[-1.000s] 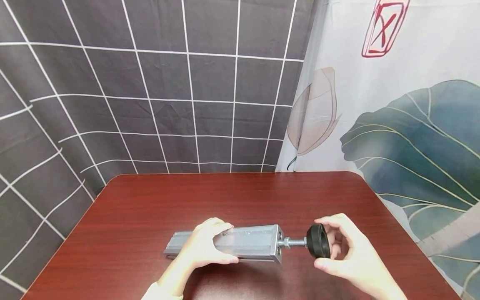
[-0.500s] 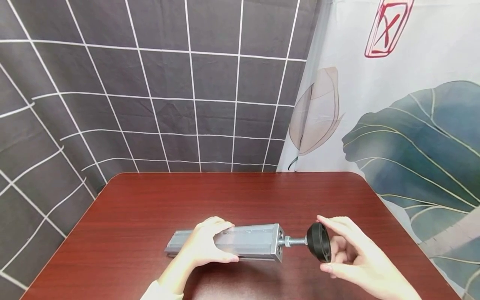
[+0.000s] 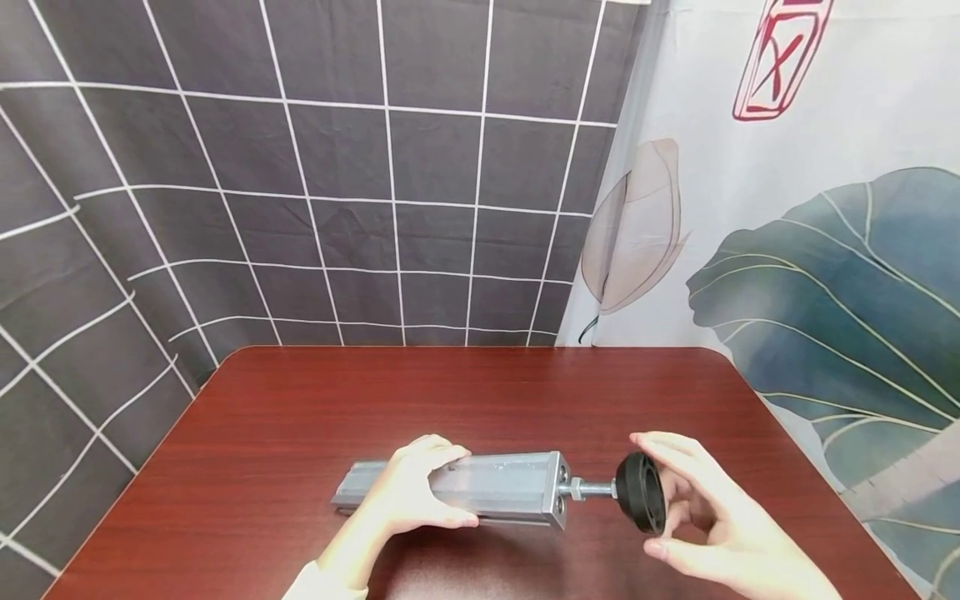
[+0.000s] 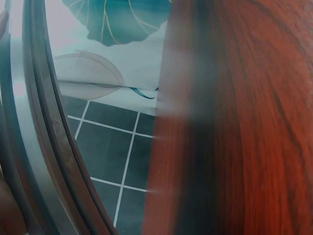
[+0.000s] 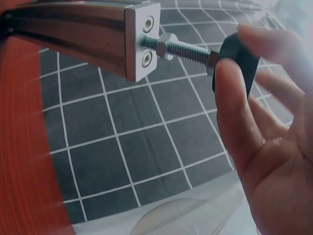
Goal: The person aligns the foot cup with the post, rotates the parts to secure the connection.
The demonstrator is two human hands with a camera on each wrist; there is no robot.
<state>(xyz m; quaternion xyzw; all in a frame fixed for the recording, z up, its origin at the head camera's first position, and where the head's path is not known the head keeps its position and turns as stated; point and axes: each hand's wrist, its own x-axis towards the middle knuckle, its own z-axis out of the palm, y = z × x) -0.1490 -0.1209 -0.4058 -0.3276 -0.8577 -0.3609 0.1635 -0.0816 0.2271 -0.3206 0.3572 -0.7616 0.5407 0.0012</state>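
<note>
My left hand (image 3: 411,492) grips a silver aluminium profile (image 3: 498,485) from above, its thumb along the near side. The profile is held level above the table, a plate with screws capping its right end. From that plate a threaded rod (image 5: 188,53) with a nut (image 5: 167,45) sticks out, ending in a black round leveling foot (image 3: 640,493). Around the foot's rim is my right hand (image 3: 716,517), index finger at the top and thumb at the bottom. Whether both fingertips touch it is hard to tell. In the left wrist view only the profile's grooved side (image 4: 49,127) shows.
A reddish-brown wooden table (image 3: 480,392) with rounded far corners lies below. Behind it hangs a dark grey curtain (image 3: 435,158) with a white grid. A white curtain (image 3: 697,208) with leaf prints hangs at the right.
The leveling foot has tilted and turned slightly on the rod's end. My right thumb and fingers have shifted a little to the right around it. The left hand keeps its hold.
</note>
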